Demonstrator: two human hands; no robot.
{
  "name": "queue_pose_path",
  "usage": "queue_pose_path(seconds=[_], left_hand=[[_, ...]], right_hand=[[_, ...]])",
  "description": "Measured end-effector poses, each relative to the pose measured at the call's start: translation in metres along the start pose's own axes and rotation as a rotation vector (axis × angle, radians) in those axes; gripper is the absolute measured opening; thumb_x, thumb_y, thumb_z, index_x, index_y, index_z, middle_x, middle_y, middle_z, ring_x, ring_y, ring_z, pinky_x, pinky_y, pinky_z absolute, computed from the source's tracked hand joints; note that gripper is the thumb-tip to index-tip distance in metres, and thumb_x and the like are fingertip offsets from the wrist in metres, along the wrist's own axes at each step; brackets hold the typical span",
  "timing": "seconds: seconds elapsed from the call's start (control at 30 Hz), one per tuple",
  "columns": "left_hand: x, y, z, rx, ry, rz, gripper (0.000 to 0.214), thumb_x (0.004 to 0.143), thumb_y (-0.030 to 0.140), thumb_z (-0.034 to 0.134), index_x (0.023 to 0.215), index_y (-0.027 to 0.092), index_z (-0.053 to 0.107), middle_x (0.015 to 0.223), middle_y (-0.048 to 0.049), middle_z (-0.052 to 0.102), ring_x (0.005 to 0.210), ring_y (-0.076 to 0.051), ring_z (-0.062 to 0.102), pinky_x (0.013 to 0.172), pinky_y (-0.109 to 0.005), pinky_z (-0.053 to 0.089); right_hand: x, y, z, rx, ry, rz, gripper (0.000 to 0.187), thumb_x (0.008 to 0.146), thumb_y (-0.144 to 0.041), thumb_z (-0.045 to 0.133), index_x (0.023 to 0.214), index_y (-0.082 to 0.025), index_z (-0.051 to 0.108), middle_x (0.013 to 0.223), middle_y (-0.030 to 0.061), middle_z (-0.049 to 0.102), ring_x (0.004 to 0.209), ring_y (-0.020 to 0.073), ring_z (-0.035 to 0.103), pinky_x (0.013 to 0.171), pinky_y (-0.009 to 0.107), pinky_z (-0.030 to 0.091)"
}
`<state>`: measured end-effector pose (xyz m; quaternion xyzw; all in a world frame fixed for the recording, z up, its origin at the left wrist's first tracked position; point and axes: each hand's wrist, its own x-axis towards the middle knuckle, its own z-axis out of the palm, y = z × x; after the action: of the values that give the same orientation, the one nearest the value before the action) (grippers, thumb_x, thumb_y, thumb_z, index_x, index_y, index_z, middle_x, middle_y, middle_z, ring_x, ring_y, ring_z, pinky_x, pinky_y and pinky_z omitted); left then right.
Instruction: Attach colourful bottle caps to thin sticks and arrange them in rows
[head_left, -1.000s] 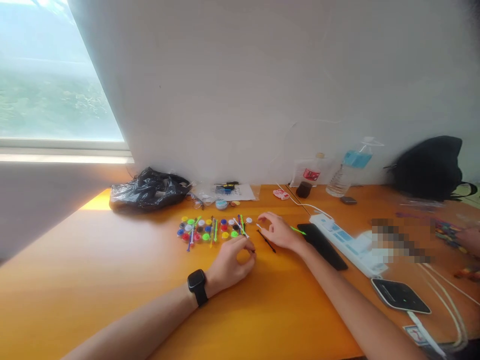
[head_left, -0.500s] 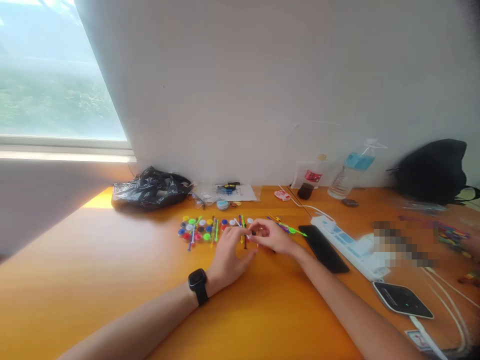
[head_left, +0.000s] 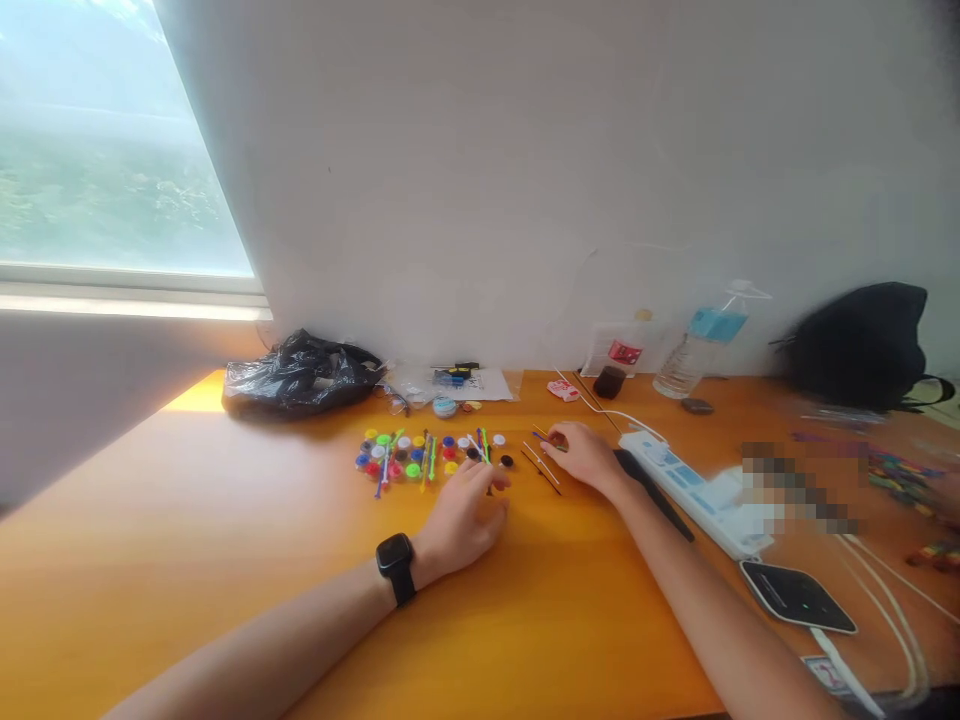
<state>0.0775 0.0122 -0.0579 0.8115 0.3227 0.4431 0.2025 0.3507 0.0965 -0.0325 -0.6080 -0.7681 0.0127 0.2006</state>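
My left hand [head_left: 466, 512], with a black watch [head_left: 395, 568] on its wrist, rests on the orange table [head_left: 225, 560]. Its fingers are loosely apart just in front of a spread of small coloured caps and thin sticks [head_left: 420, 455]. A small black cap [head_left: 507, 461] lies beside its fingertips. A pale stick and a dark stick [head_left: 543, 468] lie between my hands. My right hand [head_left: 592, 460] is further right, fingertips pinched on a small bundle of coloured sticks [head_left: 546, 437].
A black plastic bag [head_left: 300, 375], clear packets [head_left: 457, 383] and a water bottle [head_left: 694, 350] stand along the wall. A black phone [head_left: 660, 495], a white power strip [head_left: 697, 485], a second phone [head_left: 796, 597] and a black bag [head_left: 862, 345] are on the right.
My hands were together over a small black piece half a second ago. They have parted: my right hand moved right to the coloured sticks, and the black cap now lies on the table.
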Motion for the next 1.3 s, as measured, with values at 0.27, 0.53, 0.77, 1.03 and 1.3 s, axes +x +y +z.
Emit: queue_pose_path(seconds=[0.27, 0.53, 0.77, 1.03, 1.3], left_hand=[[-0.001, -0.003, 0.003, 0.004, -0.021, 0.005, 0.024, 0.085, 0.007, 0.06, 0.103, 0.024, 0.057, 0.102, -0.0044, 0.066, 0.097, -0.022, 0.059, 0.088, -0.035, 0.048], [0.002, 0.0, 0.004, -0.006, 0.122, -0.066, 0.04, 0.095, 0.024, 0.065, 0.133, 0.025, 0.051, 0.124, -0.009, 0.063, 0.115, -0.024, 0.059, 0.1, -0.04, 0.048], [0.002, -0.006, 0.008, -0.03, 0.129, -0.229, 0.018, 0.097, 0.028, 0.063, 0.113, 0.024, 0.057, 0.099, -0.0022, 0.068, 0.086, -0.017, 0.063, 0.078, -0.03, 0.05], [0.002, -0.003, 0.004, 0.026, 0.072, -0.226, 0.008, 0.099, 0.031, 0.059, 0.103, 0.024, 0.06, 0.088, 0.0008, 0.07, 0.074, -0.015, 0.061, 0.069, -0.027, 0.045], [-0.002, -0.002, 0.005, 0.012, -0.01, -0.099, 0.009, 0.094, 0.025, 0.062, 0.103, 0.023, 0.061, 0.087, 0.0005, 0.069, 0.072, -0.014, 0.06, 0.068, -0.025, 0.044]], right_hand=[[0.0, 0.001, 0.003, 0.099, 0.017, -0.039, 0.022, 0.096, -0.034, 0.057, 0.086, -0.02, 0.071, 0.087, 0.0075, 0.07, 0.076, 0.0209, 0.061, 0.068, 0.031, 0.041], [-0.013, -0.064, 0.008, 0.914, -0.104, -0.061, 0.034, 0.091, -0.054, 0.067, 0.096, -0.021, 0.069, 0.085, 0.0029, 0.066, 0.071, 0.017, 0.061, 0.069, 0.031, 0.05], [-0.026, -0.091, 0.017, 1.118, -0.319, -0.065, 0.038, 0.085, -0.055, 0.075, 0.092, -0.018, 0.073, 0.083, 0.0034, 0.07, 0.078, 0.0181, 0.065, 0.074, 0.03, 0.052], [-0.016, -0.064, 0.023, 0.769, -0.143, -0.123, 0.046, 0.095, -0.06, 0.06, 0.082, -0.018, 0.072, 0.079, 0.0035, 0.069, 0.065, 0.0159, 0.056, 0.061, 0.027, 0.043], [-0.018, -0.06, 0.029, 0.405, 0.068, -0.155, 0.039, 0.102, -0.049, 0.051, 0.079, -0.021, 0.065, 0.077, 0.0034, 0.066, 0.069, 0.0176, 0.056, 0.065, 0.029, 0.038]])
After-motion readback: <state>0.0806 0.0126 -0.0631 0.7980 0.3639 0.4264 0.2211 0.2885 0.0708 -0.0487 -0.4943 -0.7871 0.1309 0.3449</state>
